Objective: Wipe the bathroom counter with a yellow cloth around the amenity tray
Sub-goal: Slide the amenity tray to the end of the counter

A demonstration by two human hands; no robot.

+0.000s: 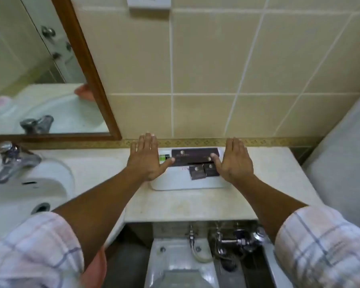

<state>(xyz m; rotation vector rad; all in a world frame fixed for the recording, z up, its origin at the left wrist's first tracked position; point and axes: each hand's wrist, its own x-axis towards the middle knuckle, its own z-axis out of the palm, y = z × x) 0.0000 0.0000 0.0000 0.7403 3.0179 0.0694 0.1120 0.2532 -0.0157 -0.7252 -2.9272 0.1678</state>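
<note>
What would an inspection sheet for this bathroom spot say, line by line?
Surface: pale counter, faintly stained near its front edge.
Job's things: white amenity tray by the wall with dark packets; yellow cloth: nothing seen.
Clutter: small green item on the tray.
Grips: left hand and right hand, flat and open at the tray's sides, holding nothing.
Cables: nothing seen.
Surroundings: sink and tap on the left, mirror, tiled wall, pipes below.
</note>
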